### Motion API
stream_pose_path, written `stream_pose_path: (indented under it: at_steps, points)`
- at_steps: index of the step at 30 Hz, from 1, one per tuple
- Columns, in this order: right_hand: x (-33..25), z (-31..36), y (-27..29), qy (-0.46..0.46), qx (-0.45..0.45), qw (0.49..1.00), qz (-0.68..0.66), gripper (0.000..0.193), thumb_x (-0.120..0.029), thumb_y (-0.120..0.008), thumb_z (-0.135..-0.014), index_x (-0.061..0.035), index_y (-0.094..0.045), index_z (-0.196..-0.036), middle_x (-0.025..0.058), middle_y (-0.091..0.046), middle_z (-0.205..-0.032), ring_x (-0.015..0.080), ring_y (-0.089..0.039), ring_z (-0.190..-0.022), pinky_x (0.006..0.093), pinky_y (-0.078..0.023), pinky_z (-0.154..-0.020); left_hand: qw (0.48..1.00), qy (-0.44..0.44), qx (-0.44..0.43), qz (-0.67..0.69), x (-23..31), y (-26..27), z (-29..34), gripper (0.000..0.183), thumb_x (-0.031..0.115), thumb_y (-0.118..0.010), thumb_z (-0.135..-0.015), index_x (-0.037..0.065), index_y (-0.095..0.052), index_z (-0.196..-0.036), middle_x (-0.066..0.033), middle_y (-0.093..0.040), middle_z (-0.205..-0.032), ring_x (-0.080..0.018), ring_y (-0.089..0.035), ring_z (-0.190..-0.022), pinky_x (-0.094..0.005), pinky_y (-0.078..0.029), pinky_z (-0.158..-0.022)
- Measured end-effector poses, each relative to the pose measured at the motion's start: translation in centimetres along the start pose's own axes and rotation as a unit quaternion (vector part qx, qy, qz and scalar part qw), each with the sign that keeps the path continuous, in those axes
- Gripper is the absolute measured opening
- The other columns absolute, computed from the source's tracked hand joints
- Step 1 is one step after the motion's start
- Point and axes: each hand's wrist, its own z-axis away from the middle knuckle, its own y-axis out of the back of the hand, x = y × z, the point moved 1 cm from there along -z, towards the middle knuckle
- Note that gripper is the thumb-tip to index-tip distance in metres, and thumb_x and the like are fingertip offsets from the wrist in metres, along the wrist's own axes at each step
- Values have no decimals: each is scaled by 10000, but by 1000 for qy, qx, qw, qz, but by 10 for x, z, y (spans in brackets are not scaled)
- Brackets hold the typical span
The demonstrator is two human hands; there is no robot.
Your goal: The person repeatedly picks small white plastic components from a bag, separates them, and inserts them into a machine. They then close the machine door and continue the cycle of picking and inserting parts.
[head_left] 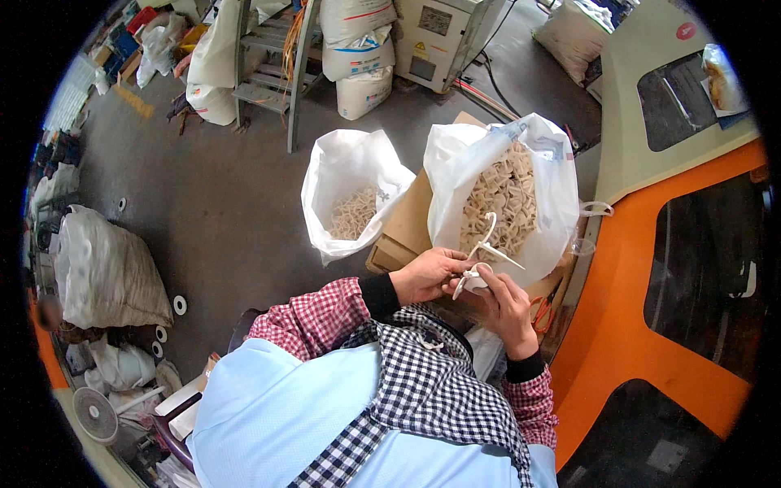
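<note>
My left hand [427, 275] and my right hand [504, 312] meet in front of my chest, both with closed fingers. Between them is a cream plastic moulding with a branching sprue [495, 250]; its thin arms stick up past my left fingertips. My right fingers grip a rounded, curved part [473, 281] of it. Just beyond, a large white sack [443, 175] holds many small cream plastic parts [504, 195]. A smaller white bag [325, 167] to its left has thin cream sprue scraps [355, 213] at the bottom.
A cardboard box [405, 232] stands between the bags. An orange machine [626, 301] rises close on my right, with orange-handled scissors [542, 314] near my right wrist. Farther off are a metal step ladder [272, 69], stacked sacks [358, 57] and a machine cabinet [435, 45]. A fan [95, 413] sits lower left.
</note>
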Motion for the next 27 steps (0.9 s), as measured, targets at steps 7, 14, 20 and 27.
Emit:
stream_pose_path:
  at_steps: [7, 14, 20, 27]
  points:
    - [-11, -15, -1, -51, 39, 997, -37, 359, 37, -652, -725, 5, -546, -1067, 143, -606, -838, 269, -616, -715, 333, -504, -619, 999, -21, -25, 8, -2, 13, -11, 226, 146, -551, -897, 1, -580, -1068, -38, -644, -917, -81, -606, -662, -183, -462, -507]
    - [34, 3, -23, -310, 78, 916, -241, 252, -209, -507, -901, -14, -536, -744, 60, -500, -539, 145, -496, -465, 268, -379, -424, 879, -344, 106, -313, 5, -5, -5, 114, 101, -547, -900, 2, -590, -937, -21, -569, -699, -74, -528, -556, -209, -424, -482]
    - [121, 18, -29, -438, 195, 874, -74, 397, -336, -502, -910, 45, -568, -817, 90, -564, -610, 119, -520, -475, 249, -400, -434, 820, -436, 168, -330, 21, 23, -6, 118, -12, -543, -870, -28, -599, -973, -42, -561, -772, -90, -540, -656, -220, -461, -611]
    - [89, 6, -34, -370, 149, 916, 30, 216, -181, -576, -849, 26, -617, -895, 210, -617, -819, 338, -597, -728, 387, -459, -651, 706, -509, 335, -362, 68, 109, 26, 117, -36, -526, -863, -67, -626, -914, -87, -567, -857, -136, -595, -703, -231, -502, -638]
